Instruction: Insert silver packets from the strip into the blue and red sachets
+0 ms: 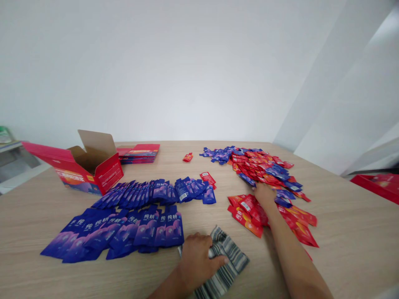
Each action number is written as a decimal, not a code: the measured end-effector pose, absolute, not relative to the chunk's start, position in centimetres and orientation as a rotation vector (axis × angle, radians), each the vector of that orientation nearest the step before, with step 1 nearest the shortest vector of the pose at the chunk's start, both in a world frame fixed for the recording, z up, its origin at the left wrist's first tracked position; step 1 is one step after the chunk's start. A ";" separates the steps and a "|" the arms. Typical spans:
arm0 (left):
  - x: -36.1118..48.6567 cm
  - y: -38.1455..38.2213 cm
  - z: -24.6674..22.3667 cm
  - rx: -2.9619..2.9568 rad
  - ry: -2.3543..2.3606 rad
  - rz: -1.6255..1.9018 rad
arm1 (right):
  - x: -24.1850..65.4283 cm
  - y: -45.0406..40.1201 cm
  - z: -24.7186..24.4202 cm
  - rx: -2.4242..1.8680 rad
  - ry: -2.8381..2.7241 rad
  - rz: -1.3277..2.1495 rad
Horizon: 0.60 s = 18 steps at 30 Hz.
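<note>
Resting: left hand (195, 258) lies flat, fingers spread, on a striped cloth (225, 261) at the near table (343, 232) edge; not clenched
Right hand (264, 193): reaches into the mixed red and blue sachets (264, 168); fingers on red sachets (249, 209); whether it grasps one, cannot tell
Box (90, 170): red, flaps open, at far left; contents hidden
Blue sachets (124, 230): two fanned rows between box and cloth

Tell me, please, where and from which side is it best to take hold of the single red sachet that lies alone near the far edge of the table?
The lone red sachet lies flat and apart from the piles, so probably come from above and pinch a short edge, lifting it off the table.
</note>
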<state>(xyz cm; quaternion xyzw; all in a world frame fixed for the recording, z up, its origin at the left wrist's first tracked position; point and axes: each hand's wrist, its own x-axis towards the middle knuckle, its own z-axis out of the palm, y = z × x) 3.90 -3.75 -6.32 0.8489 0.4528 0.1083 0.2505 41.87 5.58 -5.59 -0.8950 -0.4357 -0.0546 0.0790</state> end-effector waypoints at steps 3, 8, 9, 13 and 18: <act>3.8 -3.8 -5.8 2.294 1.229 0.304 | 41.4 5.3 -4.6 -2.678 -1.241 -0.196; 3.7 -3.8 -5.5 2.260 1.239 0.299 | 40.7 5.1 -1.6 -2.547 -1.302 -0.136; 3.7 -3.7 -5.5 2.251 1.240 0.303 | 40.3 5.3 -0.9 -2.483 -1.382 -0.083; 3.6 -3.6 -5.6 2.224 1.243 0.358 | 36.1 6.5 0.8 -2.109 -1.806 0.187; 3.6 -3.2 -5.9 2.258 1.229 0.379 | 27.8 7.7 -0.4 -1.727 -2.158 0.531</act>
